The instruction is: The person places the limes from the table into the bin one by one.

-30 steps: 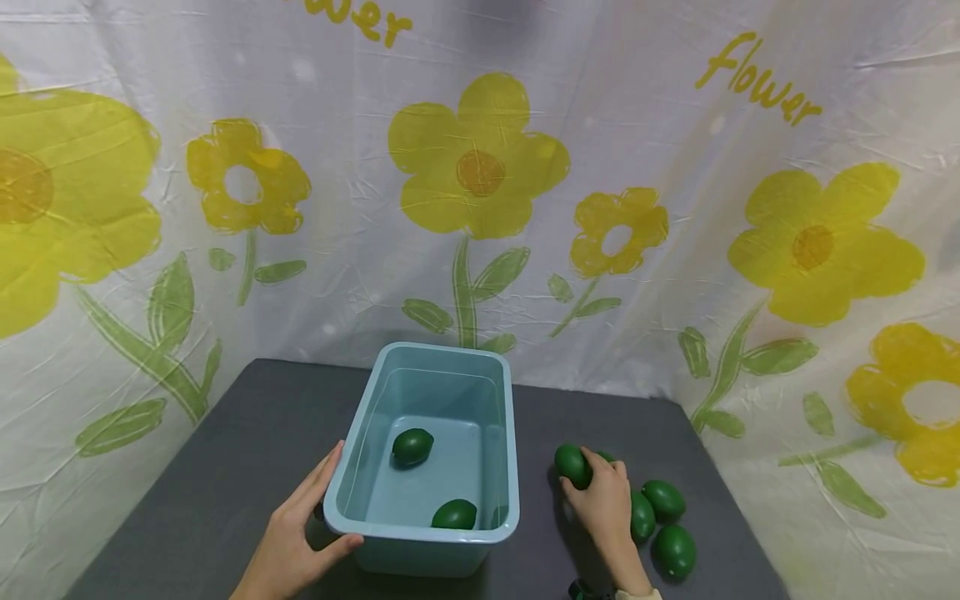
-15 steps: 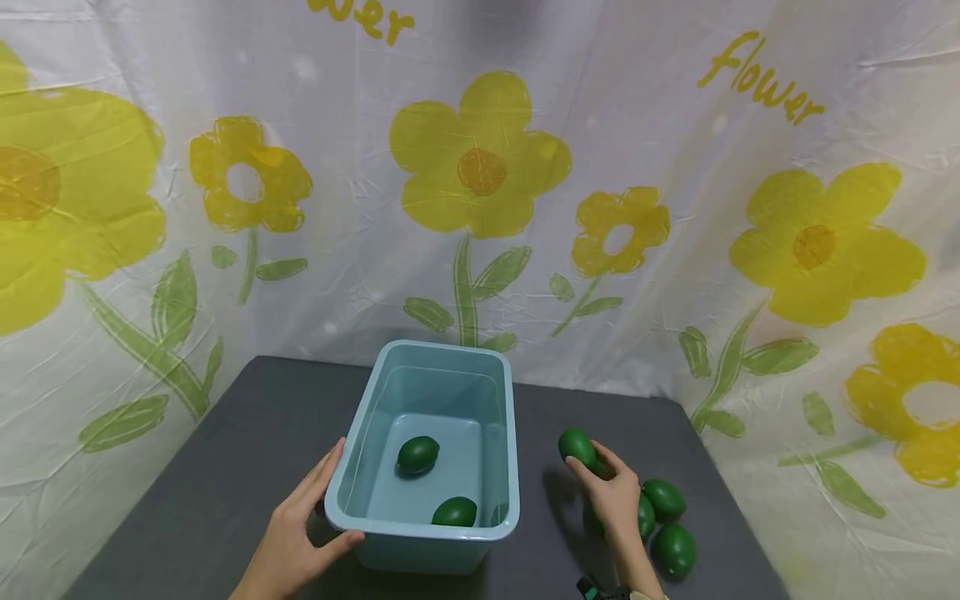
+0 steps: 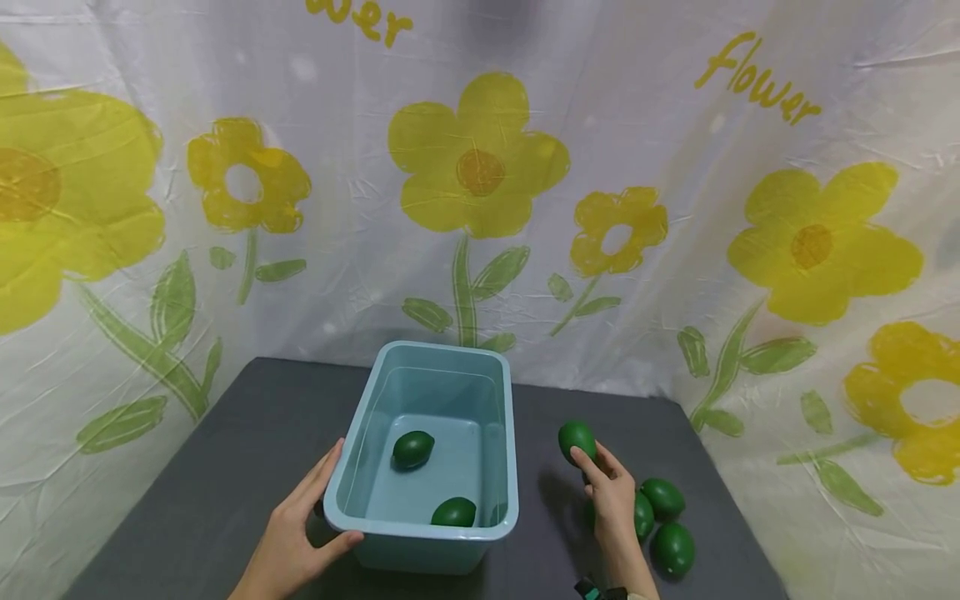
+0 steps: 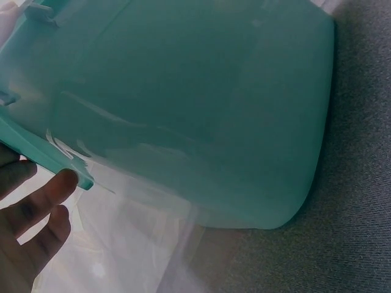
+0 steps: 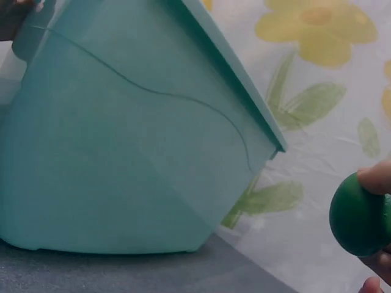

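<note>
A pale blue plastic bin (image 3: 420, 555) stands on the table, with two dark green limes (image 3: 413, 449) lying apart on its floor. At its near left corner rests my left hand (image 3: 288, 525), thumb on the front rim and fingers along the left side; the left wrist view shows fingertips (image 4: 66, 178) at the rim. Right of the bin, my right hand (image 3: 615, 500) holds a lime (image 3: 576, 442) raised over the table, pinched by thumb and fingers. More green shows behind it; I cannot tell whether a second lime is in that hand.
Several more limes (image 3: 673, 549) lie close together on the right, beside and partly behind the right wrist. The dark grey tabletop (image 3: 202, 492) ends at a white curtain (image 3: 345, 250) printed with yellow flowers. A dark band (image 3: 600, 590) sits on the right wrist.
The right hand has lifted a lime from the group and raised it off the table. In the bin, the farther lime has rocked slightly. The left hand has stayed at the corner.
</note>
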A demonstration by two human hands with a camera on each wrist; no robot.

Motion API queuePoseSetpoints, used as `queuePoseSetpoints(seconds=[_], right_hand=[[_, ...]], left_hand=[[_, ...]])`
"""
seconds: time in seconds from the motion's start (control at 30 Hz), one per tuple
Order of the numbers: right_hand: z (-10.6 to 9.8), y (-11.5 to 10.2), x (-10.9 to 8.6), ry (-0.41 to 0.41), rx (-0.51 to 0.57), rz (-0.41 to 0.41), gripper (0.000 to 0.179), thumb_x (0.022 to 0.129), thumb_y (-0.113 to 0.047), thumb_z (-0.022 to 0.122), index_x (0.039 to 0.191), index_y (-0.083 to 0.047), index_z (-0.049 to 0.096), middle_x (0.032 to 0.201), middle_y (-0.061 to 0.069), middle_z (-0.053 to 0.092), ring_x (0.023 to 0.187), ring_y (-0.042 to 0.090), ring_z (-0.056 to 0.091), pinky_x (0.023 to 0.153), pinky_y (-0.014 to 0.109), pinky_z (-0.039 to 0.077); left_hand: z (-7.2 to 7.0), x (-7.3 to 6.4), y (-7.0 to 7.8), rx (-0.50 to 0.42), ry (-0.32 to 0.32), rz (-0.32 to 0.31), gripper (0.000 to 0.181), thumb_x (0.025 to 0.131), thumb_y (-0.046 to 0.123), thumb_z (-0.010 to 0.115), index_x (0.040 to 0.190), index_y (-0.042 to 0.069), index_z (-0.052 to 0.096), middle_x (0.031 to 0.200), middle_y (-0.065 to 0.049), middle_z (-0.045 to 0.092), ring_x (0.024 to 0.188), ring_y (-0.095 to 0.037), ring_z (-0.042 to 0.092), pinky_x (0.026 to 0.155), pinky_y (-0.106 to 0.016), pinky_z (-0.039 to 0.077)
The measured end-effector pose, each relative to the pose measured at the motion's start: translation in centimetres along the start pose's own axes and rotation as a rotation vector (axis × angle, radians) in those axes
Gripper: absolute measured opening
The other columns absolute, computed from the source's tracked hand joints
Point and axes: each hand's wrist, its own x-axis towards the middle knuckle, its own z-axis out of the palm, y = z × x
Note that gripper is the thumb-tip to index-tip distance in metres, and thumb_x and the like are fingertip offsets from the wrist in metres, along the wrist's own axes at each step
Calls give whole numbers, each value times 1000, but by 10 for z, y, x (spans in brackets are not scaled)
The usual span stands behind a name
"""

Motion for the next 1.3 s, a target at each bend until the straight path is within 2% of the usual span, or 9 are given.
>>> queuePoseSetpoints(seconds=[0.13, 0.27, 0.37, 0.5, 0.8, 0.93, 1.1, 1.17, 1.3], right_hand=[[4, -3, -2, 11, 3, -4, 79, 96, -49, 78, 158, -8, 51, 152, 17, 57, 140, 33, 48, 107, 54, 46], [6, -5, -3, 6, 3, -18, 74, 97, -47, 78, 157, -12, 53, 148, 10, 60, 132, 22, 51, 95, 38, 49], [11, -6, -4, 3, 7, -49, 70, 98, -43, 77, 156, -13, 54, 144, 6, 63, 124, 14, 53, 93, 36, 48], [18, -9, -6, 13, 32, -76, 65, 98, -38, 78, 154, -13, 58, 135, 0, 67, 113, 4, 57, 92, 38, 48], [31, -20, -5, 14, 186, -108, 59, 97, -29, 81, 150, -10, 61, 116, -8, 70, 90, 8, 57, 65, 20, 46], [35, -27, -6, 14, 157, -116, 61, 97, -33, 81, 151, -12, 61, 124, -4, 71, 100, 7, 61, 75, 24, 50], [42, -35, -7, 11, 123, -139, 64, 96, -38, 81, 152, -13, 60, 140, 8, 68, 118, 13, 62, 106, 54, 50], [46, -37, -7, 12, 131, -150, 63, 96, -36, 81, 151, -13, 61, 141, 10, 67, 120, 15, 63, 111, 62, 45], [52, -39, -7, 20, 130, -178, 59, 96, -32, 82, 148, -13, 64, 137, 9, 70, 116, 13, 65, 108, 61, 47]], left_hand=[[0, -1, 0, -17, 3, 2, 113, 76, 31, 96, 169, 26, 32, 165, -11, 46, 142, 16, 30, 103, -9, 35], [0, -1, 0, -11, 6, -1, 113, 76, 31, 96, 169, 26, 32, 165, -10, 46, 141, 17, 29, 102, -16, 42], [0, -2, 0, 10, 7, -7, 113, 75, 32, 97, 169, 25, 33, 165, -10, 46, 141, 18, 28, 100, -35, 55], [-1, -3, 1, 26, 8, -11, 114, 75, 33, 97, 169, 24, 33, 164, -14, 48, 140, 17, 31, 92, -60, 58], [2, -3, 1, 9, 15, 18, 114, 74, 30, 97, 169, 24, 33, 164, -14, 48, 140, 19, 28, 95, -37, 58], [4, -3, 3, 7, 13, 17, 114, 74, 31, 97, 169, 24, 33, 163, -14, 48, 140, 19, 29, 94, -45, 60], [4, -2, 4, -2, 15, 13, 115, 74, 31, 98, 168, 24, 34, 163, -16, 49, 139, 19, 29, 95, -35, 58], [4, -2, 3, -2, 18, 13, 115, 73, 31, 98, 168, 24, 34, 163, -16, 49, 139, 20, 29, 96, -29, 56], [3, -2, 2, 0, 17, 19, 115, 73, 31, 98, 168, 23, 34, 163, -16, 48, 139, 19, 29, 96, -24, 54]])
